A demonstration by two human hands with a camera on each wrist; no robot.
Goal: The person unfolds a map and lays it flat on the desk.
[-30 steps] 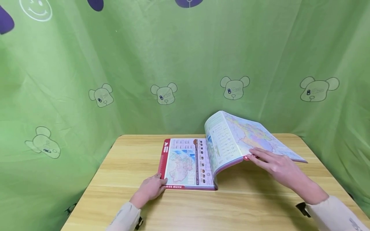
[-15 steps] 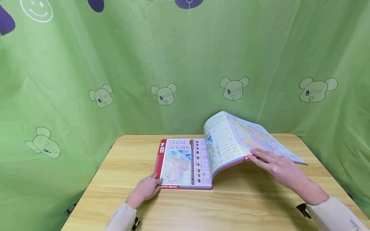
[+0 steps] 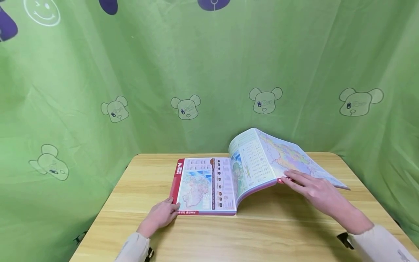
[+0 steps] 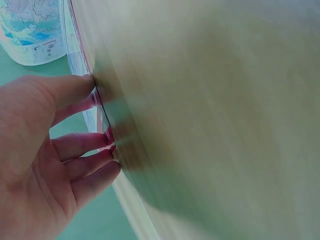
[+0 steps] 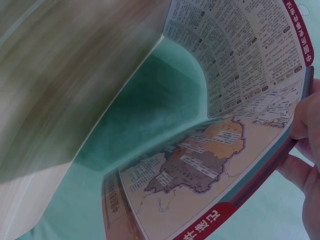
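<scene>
A large atlas (image 3: 206, 189) lies open on the wooden table (image 3: 262, 236). Its left page with a map lies flat. My left hand (image 3: 159, 214) rests on the table at the book's near left corner, and its fingertips (image 4: 102, 145) touch the red cover edge (image 4: 80, 50). My right hand (image 3: 315, 190) pinches a thick bundle of pages (image 3: 262, 156) at its outer edge, fingers on top, and holds the bundle arched above the table. The underside of that bundle (image 5: 235, 85) shows text and a map, with my right fingers (image 5: 302, 117) at its rim.
A green curtain (image 3: 196, 65) printed with bear heads hangs round the table at the back and both sides. Bare tabletop lies in front of the book and to its left. The table's rounded far corners meet the curtain.
The atlas has slid to the left across the table, and my left hand has moved left with its corner. My right hand still holds the raised pages, slightly lower.
</scene>
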